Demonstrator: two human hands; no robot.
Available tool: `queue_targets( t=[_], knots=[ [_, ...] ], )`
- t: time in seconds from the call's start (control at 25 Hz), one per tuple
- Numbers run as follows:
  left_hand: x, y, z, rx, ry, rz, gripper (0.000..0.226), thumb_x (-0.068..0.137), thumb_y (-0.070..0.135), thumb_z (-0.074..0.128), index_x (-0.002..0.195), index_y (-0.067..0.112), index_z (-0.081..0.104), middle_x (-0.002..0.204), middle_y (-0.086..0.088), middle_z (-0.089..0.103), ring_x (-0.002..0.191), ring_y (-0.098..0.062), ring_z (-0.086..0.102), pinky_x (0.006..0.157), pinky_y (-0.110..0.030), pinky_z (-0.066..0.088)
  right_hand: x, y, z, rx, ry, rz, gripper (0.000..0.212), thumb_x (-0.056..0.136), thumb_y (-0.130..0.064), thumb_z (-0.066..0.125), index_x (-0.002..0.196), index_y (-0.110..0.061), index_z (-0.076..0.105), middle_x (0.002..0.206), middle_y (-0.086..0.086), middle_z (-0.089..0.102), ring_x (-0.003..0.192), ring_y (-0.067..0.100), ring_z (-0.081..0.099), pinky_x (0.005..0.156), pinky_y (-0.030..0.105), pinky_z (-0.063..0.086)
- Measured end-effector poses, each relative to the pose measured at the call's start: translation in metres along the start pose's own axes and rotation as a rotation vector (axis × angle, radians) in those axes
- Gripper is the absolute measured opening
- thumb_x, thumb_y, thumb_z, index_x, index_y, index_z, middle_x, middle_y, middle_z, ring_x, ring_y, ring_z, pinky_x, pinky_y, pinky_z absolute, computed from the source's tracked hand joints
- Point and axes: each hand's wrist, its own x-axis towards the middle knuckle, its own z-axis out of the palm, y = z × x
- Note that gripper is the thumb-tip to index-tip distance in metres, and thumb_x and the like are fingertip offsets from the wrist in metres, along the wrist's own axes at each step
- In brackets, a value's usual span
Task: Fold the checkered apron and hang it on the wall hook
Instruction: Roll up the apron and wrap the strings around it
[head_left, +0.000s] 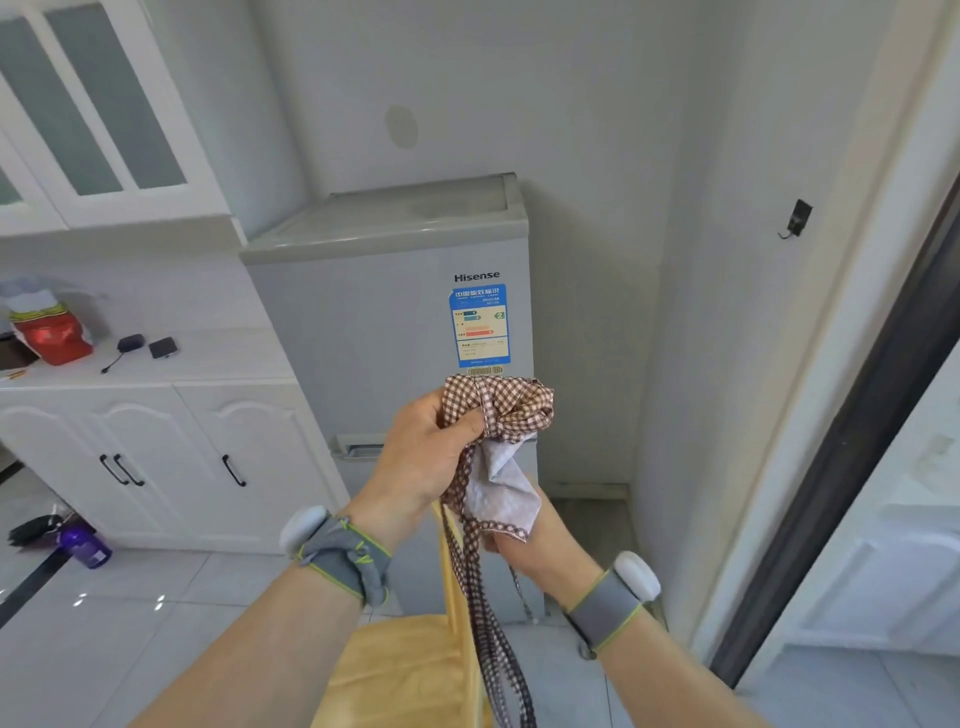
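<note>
The brown-and-white checkered apron (511, 410) is bunched into a wad in front of me, its pale underside showing below. My left hand (423, 457) grips the wad from the left. My right hand (524, 545) sits lower, mostly hidden behind the cloth, closed on its lower edge. The apron's checkered straps (488, 623) dangle down between my forearms. A black wall hook (796, 218) is fixed on the white wall to the upper right, bare and well above my hands.
A grey Hisense fridge (395, 322) stands straight ahead. White cabinets with a counter (156, 358) holding a red bag and small black items lie left. A purple bottle (85, 545) rests on the floor. A yellow wooden surface (400, 670) is below my hands. A dark door frame (857, 436) runs along the right.
</note>
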Motion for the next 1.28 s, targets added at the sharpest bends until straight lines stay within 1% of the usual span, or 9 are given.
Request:
queue_targets(
  t=[0.08, 0.24, 0.36, 0.48, 0.56, 0.64, 0.8, 0.92, 1.28],
  knots=[
    [0.006, 0.002, -0.006, -0.079, 0.056, -0.058, 0.01, 0.086, 0.012, 0.066, 0.087, 0.021, 0.07, 0.092, -0.001, 0.074, 0.086, -0.019, 0.068, 0.075, -0.03, 0.052, 0.013, 0.005, -0.016, -0.081, 0.17, -0.016, 0.011, 0.082, -0.012, 0.057, 0.087, -0.011, 0.066, 0.073, -0.013, 0.069, 0.068, -0.004, 0.062, 0.067, 0.021, 0.053],
    [0.012, 0.008, -0.013, -0.178, 0.156, -0.118, 0.007, 0.08, 0.012, 0.071, 0.076, 0.016, 0.074, 0.083, -0.005, 0.077, 0.08, -0.024, 0.071, 0.075, -0.038, 0.056, 0.001, -0.01, -0.023, -0.146, 0.94, -0.177, 0.02, 0.091, -0.019, 0.056, 0.109, -0.011, 0.06, 0.108, 0.007, 0.063, 0.099, 0.024, 0.058, 0.088, 0.03, 0.045],
    [0.011, 0.013, -0.008, -0.214, 0.135, -0.158, 0.008, 0.078, 0.015, 0.072, 0.07, 0.015, 0.075, 0.082, -0.01, 0.078, 0.08, -0.03, 0.072, 0.075, -0.042, 0.057, -0.02, -0.046, 0.02, -0.089, 0.68, -0.384, 0.031, 0.086, -0.032, 0.062, 0.112, -0.016, 0.057, 0.104, -0.007, 0.058, 0.097, 0.009, 0.056, 0.082, 0.018, 0.044],
    [0.006, 0.017, 0.0, -0.235, 0.11, -0.193, 0.007, 0.078, 0.017, 0.072, 0.075, 0.011, 0.075, 0.083, -0.014, 0.077, 0.073, -0.026, 0.07, 0.068, -0.037, 0.055, 0.005, -0.042, 0.027, -0.032, 0.45, -0.119, 0.047, 0.08, -0.039, 0.071, 0.118, -0.02, 0.051, 0.104, -0.011, 0.058, 0.094, -0.002, 0.054, 0.079, 0.011, 0.042],
    [0.005, 0.016, 0.003, -0.248, 0.109, -0.202, 0.008, 0.076, 0.016, 0.073, 0.072, 0.01, 0.075, 0.082, -0.017, 0.076, 0.07, -0.027, 0.068, 0.067, -0.038, 0.053, 0.017, -0.038, 0.01, -0.031, 0.384, -0.049, 0.015, 0.086, -0.029, 0.066, 0.087, -0.017, 0.057, 0.074, -0.007, 0.062, 0.063, 0.0, 0.054, 0.058, 0.019, 0.044],
    [0.005, 0.015, 0.003, -0.277, 0.116, -0.218, 0.01, 0.076, 0.013, 0.074, 0.066, 0.013, 0.076, 0.076, -0.014, 0.076, 0.069, -0.026, 0.069, 0.068, -0.039, 0.056, 0.019, -0.028, -0.001, 0.045, 0.303, -0.062, 0.026, 0.093, -0.019, 0.054, 0.069, -0.01, 0.049, 0.055, 0.004, 0.053, 0.05, 0.01, 0.045, 0.05, 0.034, 0.04],
    [0.003, 0.013, 0.004, -0.327, 0.084, -0.25, 0.009, 0.08, 0.007, 0.071, 0.071, 0.01, 0.072, 0.065, -0.001, 0.075, 0.057, -0.013, 0.07, 0.051, -0.022, 0.054, 0.015, -0.029, -0.029, 0.777, 0.123, 0.151, 0.02, 0.099, -0.014, 0.044, 0.082, -0.007, 0.054, 0.057, 0.006, 0.053, 0.046, 0.014, 0.048, 0.047, 0.026, 0.045],
    [0.003, 0.011, 0.006, -0.309, 0.092, -0.277, 0.014, 0.082, 0.008, 0.068, 0.069, 0.011, 0.068, 0.05, 0.008, 0.065, 0.04, -0.006, 0.055, 0.041, -0.018, 0.043, 0.016, -0.031, -0.069, 0.759, -0.064, 0.288, 0.016, 0.096, -0.015, 0.046, 0.081, -0.011, 0.051, 0.05, -0.003, 0.027, 0.033, 0.006, 0.022, 0.035, 0.016, 0.019],
    [0.003, 0.012, 0.03, -0.143, -0.001, -0.169, 0.004, 0.08, 0.014, 0.071, 0.077, 0.016, 0.073, 0.076, 0.008, 0.076, 0.068, 0.0, 0.069, 0.059, -0.01, 0.049, 0.017, -0.01, -0.132, 0.942, -0.087, 0.422, 0.032, 0.086, -0.022, 0.052, 0.056, -0.017, 0.041, 0.043, -0.008, 0.027, 0.03, 0.004, 0.025, 0.031, 0.016, 0.018]
  ],
)
